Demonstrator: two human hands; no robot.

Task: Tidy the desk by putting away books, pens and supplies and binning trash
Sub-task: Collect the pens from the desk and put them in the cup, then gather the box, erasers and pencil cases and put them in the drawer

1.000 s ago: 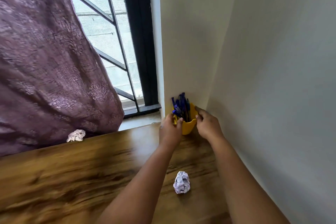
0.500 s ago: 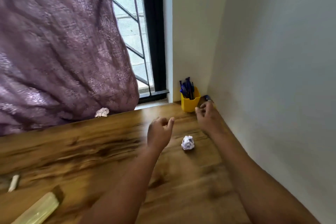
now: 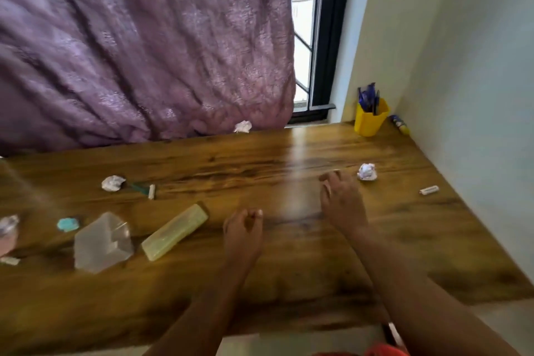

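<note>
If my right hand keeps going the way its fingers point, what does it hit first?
Probably nothing on the desk: the right hand points up-left, away from the paper ball; the curtain lies far beyond.

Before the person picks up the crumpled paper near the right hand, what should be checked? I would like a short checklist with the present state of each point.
1. Right hand free to grasp: ok, fingers relaxed, holding nothing.
2. Left hand free: ok, loosely curled, holding nothing visible.
3. Crumpled paper ball within reach: ok, just beyond the right fingertips, not touched.
4. Path to the ball unobstructed: ok, only bare desk between.
5. Yellow pen cup safe from knocking: ok, upright in the far corner, apart from the ball.
6. Bin location: cannot tell, no bin in view.
</note>
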